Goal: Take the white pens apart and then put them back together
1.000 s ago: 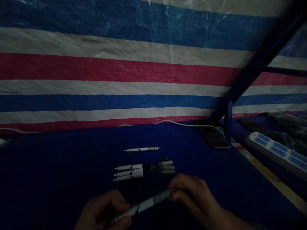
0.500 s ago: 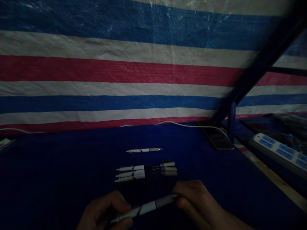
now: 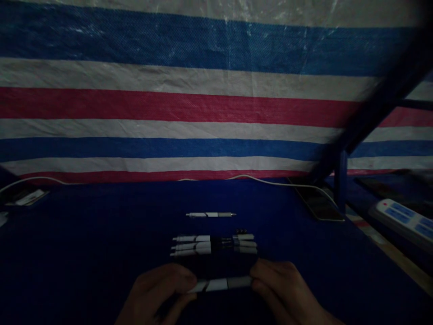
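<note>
A white and grey pen (image 3: 218,284) is held almost level between my two hands, low in the view. My left hand (image 3: 162,291) is closed on its white end, which the fingers hide. The tip of the grey end sits pinched in the fingers of my right hand (image 3: 282,286). Just beyond lie several opened pens, with white barrels (image 3: 192,247) on the left, dark inner parts (image 3: 222,243) in the middle and grey front sections (image 3: 245,243) on the right. Farther back rests one whole pen (image 3: 210,215), its point to the right.
The blue tabletop (image 3: 118,225) runs back to a striped tarp (image 3: 169,106). A phone (image 3: 318,201) and a white cable (image 3: 270,182) lie at the back right. Beyond the metal frame (image 3: 341,180) is a power strip (image 3: 406,216). A small flat item (image 3: 30,197) lies far left.
The pen in my hands has turned from slanting to nearly level. My left hand has moved up and right, covering its white end. The whole view has shifted slightly.
</note>
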Motion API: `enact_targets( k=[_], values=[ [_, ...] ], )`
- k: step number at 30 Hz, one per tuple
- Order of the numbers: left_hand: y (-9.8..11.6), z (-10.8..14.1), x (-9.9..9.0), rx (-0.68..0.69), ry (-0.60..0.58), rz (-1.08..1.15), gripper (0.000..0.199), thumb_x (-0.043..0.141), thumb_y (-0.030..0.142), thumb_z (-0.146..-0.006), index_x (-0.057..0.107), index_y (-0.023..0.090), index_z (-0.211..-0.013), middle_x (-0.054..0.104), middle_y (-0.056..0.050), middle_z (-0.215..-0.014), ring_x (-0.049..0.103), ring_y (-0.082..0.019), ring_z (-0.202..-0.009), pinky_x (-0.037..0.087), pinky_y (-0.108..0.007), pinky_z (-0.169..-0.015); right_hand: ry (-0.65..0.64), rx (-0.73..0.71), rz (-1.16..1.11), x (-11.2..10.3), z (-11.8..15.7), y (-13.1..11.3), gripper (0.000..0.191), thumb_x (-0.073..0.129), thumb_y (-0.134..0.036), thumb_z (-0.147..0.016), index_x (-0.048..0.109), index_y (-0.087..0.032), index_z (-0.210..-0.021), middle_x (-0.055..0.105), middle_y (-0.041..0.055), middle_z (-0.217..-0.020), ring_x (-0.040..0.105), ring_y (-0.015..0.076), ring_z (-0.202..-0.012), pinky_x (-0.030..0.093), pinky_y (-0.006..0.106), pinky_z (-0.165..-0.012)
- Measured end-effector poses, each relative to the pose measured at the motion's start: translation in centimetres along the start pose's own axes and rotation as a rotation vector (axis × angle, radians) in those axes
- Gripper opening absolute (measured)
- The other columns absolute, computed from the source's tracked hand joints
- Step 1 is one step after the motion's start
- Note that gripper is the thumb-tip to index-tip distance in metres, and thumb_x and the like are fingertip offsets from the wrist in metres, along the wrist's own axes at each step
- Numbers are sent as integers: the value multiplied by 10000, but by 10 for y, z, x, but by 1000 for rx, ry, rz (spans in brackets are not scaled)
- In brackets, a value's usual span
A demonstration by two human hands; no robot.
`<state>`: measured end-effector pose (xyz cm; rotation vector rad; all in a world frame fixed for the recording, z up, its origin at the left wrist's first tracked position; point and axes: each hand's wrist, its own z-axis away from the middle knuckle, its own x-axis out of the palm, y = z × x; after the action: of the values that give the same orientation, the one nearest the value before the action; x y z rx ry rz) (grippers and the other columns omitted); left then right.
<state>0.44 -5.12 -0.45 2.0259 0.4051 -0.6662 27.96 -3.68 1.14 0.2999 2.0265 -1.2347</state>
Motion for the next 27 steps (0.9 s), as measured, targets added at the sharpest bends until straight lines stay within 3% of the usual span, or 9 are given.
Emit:
enact_targets(
  k=[3, 6, 8, 10, 13, 16, 20, 27],
  values=[
    [2, -23, -8, 131, -128, -94, 250, 672, 96, -819, 707, 272, -994, 791, -4, -901, 752, -178, -770, 600, -252, -725, 77, 2, -58, -2, -3, 1, 301, 449, -328, -970, 654, -273, -757, 631, 0, -582, 600, 179, -480, 498, 268, -477],
    [-5, -57, -17, 126, -147, -131, 286, 657, 133, -857, 676, 273, -1105, 777, -7, -987, 739, -179, -853, 584, -282, -793, 98, 6, -87, -9, -5, 3, 203, 463, -289, -959, 650, -292, -1038, 641, -5, -666, 608, 178, -521, 496, 262, -487],
    [-16, -83, -19, 122, -124, -154, 250, 605, 148, -899, 662, 247, -1121, 753, -27, -1036, 716, -184, -918, 568, -309, -824, 118, 59, -85, -15, -6, 7, 258, 460, -292, -957, 582, -285, -1185, 630, -10, -715, 607, 169, -546, 487, 253, -494],
    [-31, -105, -17, 116, -119, -180, 197, 571, 171, -935, 662, 220, -1103, 729, -43, -1064, 686, -196, -979, 538, -369, -881, 169, 145, -72, -21, -7, 14, 275, 429, -325, -970, 570, -262, -1197, 616, -11, -725, 606, 166, -567, 476, 249, -504],
    [-57, -127, -9, 131, -139, -209, 184, 596, 242, -939, 636, 158, -1098, 687, -63, -1094, 679, -218, -946, 546, -439, -831, 226, 262, -47, -28, -10, 24, 310, 373, -388, -986, 608, -231, -1113, 611, -9, -691, 600, 173, -572, 450, 255, -500],
    [-75, -134, 0, 166, -177, -236, 213, 602, 256, -934, 620, 166, -1127, 650, -74, -1168, 653, -236, -1000, 533, -455, -850, 213, 289, -32, -30, -12, 30, 330, 369, -408, -988, 633, -219, -1045, 598, -14, -649, 596, 170, -562, 434, 255, -500],
    [-83, -131, 4, 201, -236, -266, 238, 603, 249, -931, 610, 180, -1160, 613, -83, -1248, 613, -261, -1088, 497, -493, -908, 212, 272, -38, -28, -13, 29, 306, 393, -387, -984, 647, -217, -992, 583, -25, -614, 586, 153, -536, 426, 242, -491],
    [-65, -118, -10, 149, -236, -249, 299, 566, 172, -942, 574, 195, -1240, 555, -87, -1345, 506, -287, -1249, 412, -540, -1013, 124, 228, 33, -27, -15, 30, 186, 458, -309, -957, 616, -227, -1013, 587, -31, -638, 562, 147, -513, 420, 241, -472]
  ],
)
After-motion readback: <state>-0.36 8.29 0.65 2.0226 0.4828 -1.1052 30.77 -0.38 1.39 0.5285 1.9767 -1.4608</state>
